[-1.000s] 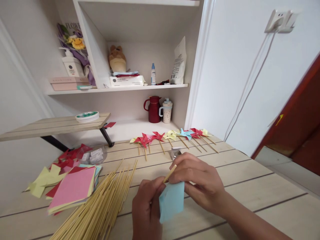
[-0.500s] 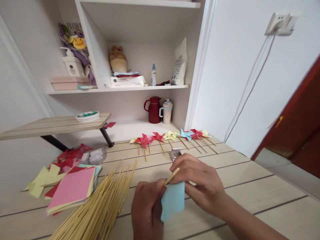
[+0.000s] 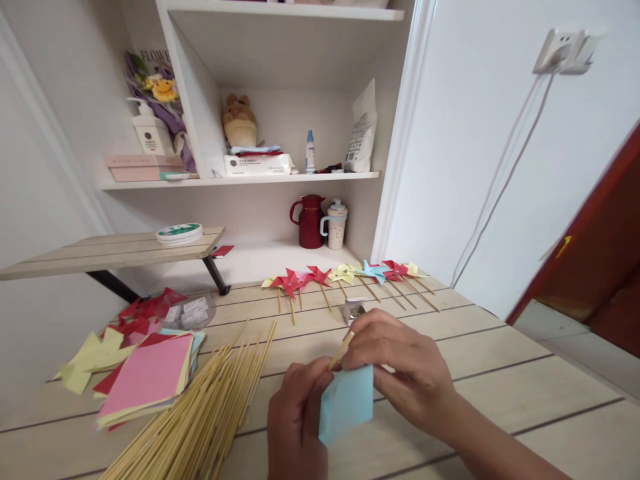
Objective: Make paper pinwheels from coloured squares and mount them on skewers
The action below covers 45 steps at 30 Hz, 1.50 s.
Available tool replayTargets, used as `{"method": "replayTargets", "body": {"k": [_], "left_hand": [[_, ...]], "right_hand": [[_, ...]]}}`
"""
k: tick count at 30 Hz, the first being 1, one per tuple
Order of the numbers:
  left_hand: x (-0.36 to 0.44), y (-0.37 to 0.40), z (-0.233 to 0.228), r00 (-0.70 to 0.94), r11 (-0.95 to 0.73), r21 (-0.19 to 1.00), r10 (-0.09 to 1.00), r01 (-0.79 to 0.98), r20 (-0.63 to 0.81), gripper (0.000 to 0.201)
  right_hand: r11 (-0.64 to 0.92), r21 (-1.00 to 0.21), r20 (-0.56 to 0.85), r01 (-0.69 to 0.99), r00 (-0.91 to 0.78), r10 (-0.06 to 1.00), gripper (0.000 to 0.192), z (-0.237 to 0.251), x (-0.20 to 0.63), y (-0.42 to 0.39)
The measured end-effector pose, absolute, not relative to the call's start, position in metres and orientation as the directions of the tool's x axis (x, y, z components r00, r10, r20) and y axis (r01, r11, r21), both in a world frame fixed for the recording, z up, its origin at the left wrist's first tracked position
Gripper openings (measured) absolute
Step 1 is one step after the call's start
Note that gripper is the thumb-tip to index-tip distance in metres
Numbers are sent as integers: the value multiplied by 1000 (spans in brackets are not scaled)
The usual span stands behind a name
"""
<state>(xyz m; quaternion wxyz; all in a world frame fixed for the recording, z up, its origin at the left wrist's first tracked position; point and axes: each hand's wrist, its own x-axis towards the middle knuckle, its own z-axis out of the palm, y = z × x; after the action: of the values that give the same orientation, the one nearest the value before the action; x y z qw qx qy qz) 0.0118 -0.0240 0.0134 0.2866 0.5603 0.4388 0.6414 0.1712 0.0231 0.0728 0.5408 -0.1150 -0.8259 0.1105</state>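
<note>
Head view: both hands' fingers [image 3: 345, 357] pinch blue paper [image 3: 347, 403] and stick [image 3: 341, 351] between them.

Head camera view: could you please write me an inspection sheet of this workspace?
Surface: pale wooden table.
Job's things: blue paper and a wooden stick, held over the table.
Clutter: pile of sticks, coloured paper stack, finished pinwheels.
Grippers: left hand and right hand both pinch the blue paper.
Cables: white cable hanging from a wall socket.
Surroundings: white shelves holding a red jug.
</note>
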Motion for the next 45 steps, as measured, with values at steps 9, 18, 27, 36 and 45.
{"method": "replayTargets", "body": {"k": [9, 18, 27, 36, 45], "left_hand": [[10, -19, 5, -173, -513, 849, 831, 129, 529, 23], [17, -24, 13, -222, -470, 881, 854, 54, 470, 28], [19, -19, 19, -235, -314, 931, 935, -188, 268, 31], [21, -28, 35, -252, -387, 919, 899, -70, 359, 25], [21, -30, 36, -282, -446, 894, 853, 43, 439, 26]], "right_hand": [[955, -291, 872, 61, -394, 291, 14, 74, 170, 23], [957, -280, 879, 77, -380, 288, 14, 70, 170, 23], [963, -256, 889, 87, -371, 270, 15, 73, 169, 23], [957, -271, 881, 102, -375, 289, 17, 70, 169, 23], [949, -291, 882, 121, -352, 315, 19, 70, 169, 22]]}}
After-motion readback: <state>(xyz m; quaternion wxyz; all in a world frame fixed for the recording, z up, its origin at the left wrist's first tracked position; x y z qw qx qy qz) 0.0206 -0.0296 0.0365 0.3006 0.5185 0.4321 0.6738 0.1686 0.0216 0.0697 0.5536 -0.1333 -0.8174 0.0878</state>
